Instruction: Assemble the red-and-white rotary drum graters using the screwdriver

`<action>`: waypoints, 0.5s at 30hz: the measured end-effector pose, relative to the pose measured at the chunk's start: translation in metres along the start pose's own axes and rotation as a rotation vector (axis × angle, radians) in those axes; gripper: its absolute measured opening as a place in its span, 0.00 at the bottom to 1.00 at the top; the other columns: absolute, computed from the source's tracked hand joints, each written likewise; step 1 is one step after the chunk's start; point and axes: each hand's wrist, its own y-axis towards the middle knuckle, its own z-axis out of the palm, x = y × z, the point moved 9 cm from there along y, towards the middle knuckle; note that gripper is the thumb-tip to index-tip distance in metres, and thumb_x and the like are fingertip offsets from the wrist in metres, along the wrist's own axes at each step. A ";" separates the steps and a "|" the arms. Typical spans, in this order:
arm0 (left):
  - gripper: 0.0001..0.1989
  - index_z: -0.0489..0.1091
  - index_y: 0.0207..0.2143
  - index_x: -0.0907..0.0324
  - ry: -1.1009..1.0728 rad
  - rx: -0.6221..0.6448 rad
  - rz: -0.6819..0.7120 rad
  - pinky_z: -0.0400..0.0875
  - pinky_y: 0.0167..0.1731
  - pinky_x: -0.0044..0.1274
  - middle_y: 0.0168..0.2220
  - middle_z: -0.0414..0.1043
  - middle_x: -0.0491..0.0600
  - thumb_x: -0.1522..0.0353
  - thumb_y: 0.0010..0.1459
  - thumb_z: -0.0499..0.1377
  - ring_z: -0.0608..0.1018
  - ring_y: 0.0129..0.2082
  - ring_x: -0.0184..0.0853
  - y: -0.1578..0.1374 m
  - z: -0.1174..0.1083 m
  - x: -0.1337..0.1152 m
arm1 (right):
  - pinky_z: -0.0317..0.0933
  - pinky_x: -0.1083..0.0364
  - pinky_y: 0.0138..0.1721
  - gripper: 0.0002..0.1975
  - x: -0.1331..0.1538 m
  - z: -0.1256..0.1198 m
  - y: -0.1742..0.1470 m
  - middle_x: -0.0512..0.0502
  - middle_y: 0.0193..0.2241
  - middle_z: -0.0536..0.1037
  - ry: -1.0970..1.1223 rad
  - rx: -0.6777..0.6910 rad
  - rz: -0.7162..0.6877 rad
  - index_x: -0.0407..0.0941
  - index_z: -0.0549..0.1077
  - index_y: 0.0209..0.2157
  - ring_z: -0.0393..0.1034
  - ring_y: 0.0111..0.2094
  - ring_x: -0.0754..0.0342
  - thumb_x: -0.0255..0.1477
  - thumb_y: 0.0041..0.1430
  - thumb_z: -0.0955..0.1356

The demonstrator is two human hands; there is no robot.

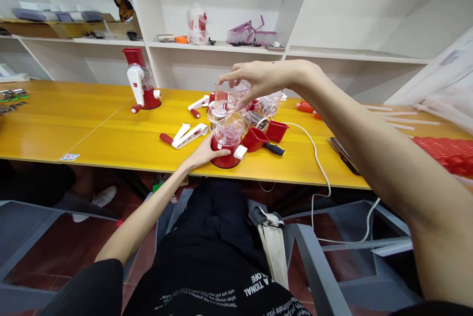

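At the front of the yellow table stands a rotary grater's red base (225, 160). My left hand (204, 152) is wrapped round its left side, the thumb lying across the front. Above the base is a clear plastic grater housing (233, 126), with an upright clear chute at its top. My right hand (254, 79) comes over from above, fingers closed on the chute's rim. Whether the housing is seated on the base cannot be made out. A white folding crank handle (190, 136) with a red knob lies to the left. Close on the right are a red hopper (254, 139) and a metal grater drum (257, 120).
An assembled red and white grater (142, 79) stands at the back left. Behind my hands are more clear parts (269, 105) and another white crank (198, 104). A dark-handled tool (274, 149), a white cable (314, 151) and a phone (343, 155) lie rightward.
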 end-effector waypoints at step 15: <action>0.49 0.55 0.67 0.54 -0.007 0.005 0.028 0.53 0.68 0.43 0.67 0.60 0.55 0.58 0.46 0.71 0.63 0.68 0.50 0.001 0.000 0.000 | 0.64 0.39 0.52 0.41 0.006 0.012 -0.020 0.34 0.53 0.69 -0.031 -0.081 0.269 0.43 0.62 0.60 0.68 0.52 0.35 0.60 0.58 0.61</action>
